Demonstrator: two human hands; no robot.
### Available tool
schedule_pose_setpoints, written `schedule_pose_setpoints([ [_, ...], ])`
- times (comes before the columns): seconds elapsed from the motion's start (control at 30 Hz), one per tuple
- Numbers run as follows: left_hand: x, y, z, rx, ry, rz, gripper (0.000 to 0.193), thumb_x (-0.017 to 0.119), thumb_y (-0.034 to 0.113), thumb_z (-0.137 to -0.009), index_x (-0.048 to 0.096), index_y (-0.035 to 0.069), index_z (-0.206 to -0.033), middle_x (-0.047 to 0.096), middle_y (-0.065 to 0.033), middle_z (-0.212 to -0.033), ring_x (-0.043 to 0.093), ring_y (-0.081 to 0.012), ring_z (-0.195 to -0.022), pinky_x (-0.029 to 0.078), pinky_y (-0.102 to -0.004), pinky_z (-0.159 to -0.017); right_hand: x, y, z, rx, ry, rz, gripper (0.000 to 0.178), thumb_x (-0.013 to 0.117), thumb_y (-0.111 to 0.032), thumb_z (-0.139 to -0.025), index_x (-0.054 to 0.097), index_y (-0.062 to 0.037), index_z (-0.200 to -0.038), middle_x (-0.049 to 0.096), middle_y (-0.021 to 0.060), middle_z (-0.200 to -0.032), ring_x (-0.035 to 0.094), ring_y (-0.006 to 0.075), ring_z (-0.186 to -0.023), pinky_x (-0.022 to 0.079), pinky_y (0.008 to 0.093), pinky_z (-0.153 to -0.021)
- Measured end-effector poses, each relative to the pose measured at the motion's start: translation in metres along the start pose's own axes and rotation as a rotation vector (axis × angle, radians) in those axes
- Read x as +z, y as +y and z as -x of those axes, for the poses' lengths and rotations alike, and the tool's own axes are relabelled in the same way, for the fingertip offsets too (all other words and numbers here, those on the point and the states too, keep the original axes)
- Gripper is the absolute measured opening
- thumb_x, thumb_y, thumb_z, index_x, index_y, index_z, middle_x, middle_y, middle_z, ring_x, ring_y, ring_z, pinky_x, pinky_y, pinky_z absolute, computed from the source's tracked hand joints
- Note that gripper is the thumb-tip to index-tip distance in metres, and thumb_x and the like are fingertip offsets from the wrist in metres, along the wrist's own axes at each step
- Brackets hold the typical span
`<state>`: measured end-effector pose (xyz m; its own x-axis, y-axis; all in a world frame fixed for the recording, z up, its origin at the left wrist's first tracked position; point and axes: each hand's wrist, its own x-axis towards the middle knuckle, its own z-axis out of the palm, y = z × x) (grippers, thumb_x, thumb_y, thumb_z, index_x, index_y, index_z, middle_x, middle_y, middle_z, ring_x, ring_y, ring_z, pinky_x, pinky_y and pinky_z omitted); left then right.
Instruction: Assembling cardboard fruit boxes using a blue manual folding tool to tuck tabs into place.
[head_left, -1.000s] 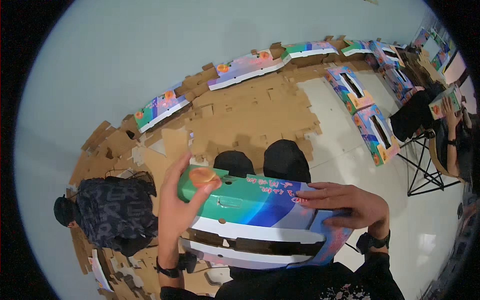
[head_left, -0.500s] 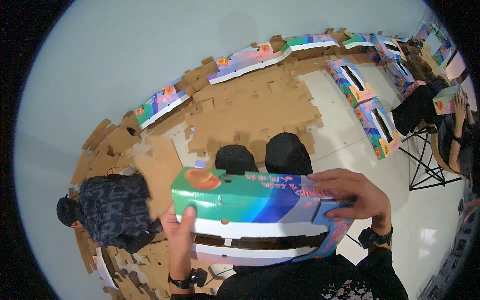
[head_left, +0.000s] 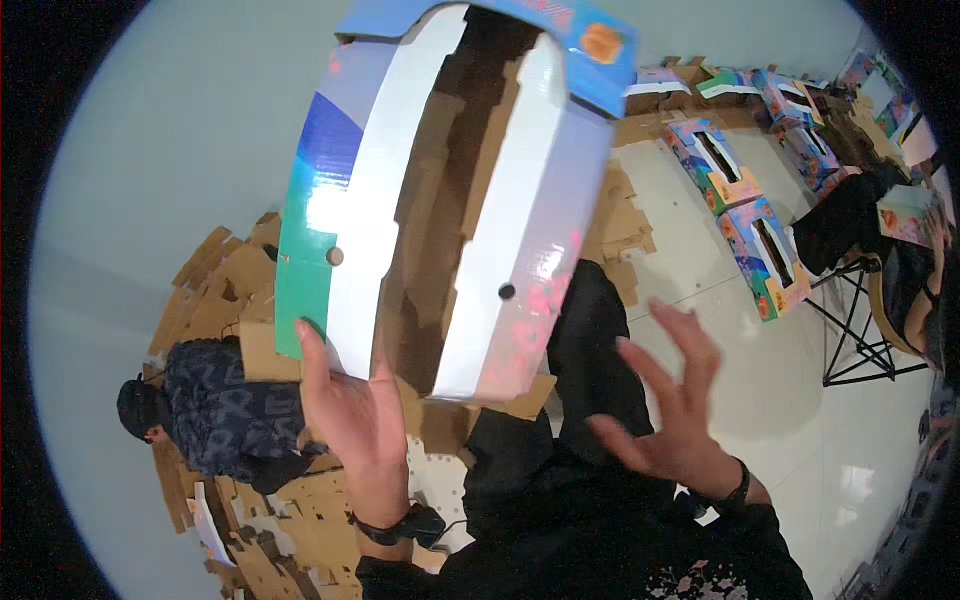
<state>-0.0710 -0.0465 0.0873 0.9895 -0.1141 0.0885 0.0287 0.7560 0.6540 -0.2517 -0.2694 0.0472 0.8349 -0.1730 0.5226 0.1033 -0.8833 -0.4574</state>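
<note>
A colourful cardboard carton (head_left: 380, 200), green, blue and lilac outside with white flaps and fruit pictures, stands tilted up in front of me. A long gap between the white flaps shows its brown inside. Its far end is closed by a blue panel, while brown flaps stick out at the near end. My left hand (head_left: 355, 415) grips the near left edge, thumb on the green side. To the right of the carton, my right hand (head_left: 668, 415) hangs in the air with fingers spread, touching nothing.
Several finished-looking cartons (head_left: 765, 255) stand on the tiled floor at right, near a seated person (head_left: 915, 260) on a folding stool, who holds a carton. Another person (head_left: 235, 415) in a dark patterned top is at left among flat brown cardboard (head_left: 300, 520).
The carton has turned from lying crosswise to pointing away from me, and has been raised. My right hand has let go of its right end and opened.
</note>
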Motion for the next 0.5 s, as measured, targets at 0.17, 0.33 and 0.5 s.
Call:
schedule_pose_setpoints([
  [0.17,0.006,-0.017,0.005,-0.267,-0.121,0.293,0.041,0.043,0.011,-0.105,0.041,-0.007,-0.142,0.048,-0.0229,-0.146,0.049,-0.0304,-0.135,0.037,-0.0472,-0.118,0.022,-0.006,-0.022,-0.006,-0.106,-0.037,0.105,0.089,-0.044,-0.064,0.038,-0.0129,-0.150,0.023,0.0256,-0.157,0.027,0.0444,-0.143,0.023,0.0635,-0.115],
  [0.33,-0.007,-0.048,0.010,-0.380,0.014,0.470,0.040,0.042,0.005,-0.103,0.040,-0.010,-0.141,0.049,-0.0251,-0.145,0.048,-0.0335,-0.136,0.033,-0.0497,-0.121,0.036,-0.005,-0.026,0.041,-0.198,-0.089,0.095,0.088,-0.031,-0.064,0.043,-0.0116,-0.146,0.028,0.0196,-0.159,0.031,0.0401,-0.143,0.028,0.0581,-0.116],
  [0.5,-0.029,-0.054,0.025,-0.429,0.045,0.616,0.040,0.043,0.005,-0.104,0.041,-0.008,-0.141,0.050,-0.0237,-0.144,0.048,-0.0327,-0.135,0.040,-0.0469,-0.116,0.037,0.036,-0.041,-0.005,0.031,-0.064,0.070,0.083,-0.015,-0.067,0.057,-0.0112,-0.131,0.054,0.0113,-0.144,0.052,0.0336,-0.130,0.044,0.0469,-0.108],
])
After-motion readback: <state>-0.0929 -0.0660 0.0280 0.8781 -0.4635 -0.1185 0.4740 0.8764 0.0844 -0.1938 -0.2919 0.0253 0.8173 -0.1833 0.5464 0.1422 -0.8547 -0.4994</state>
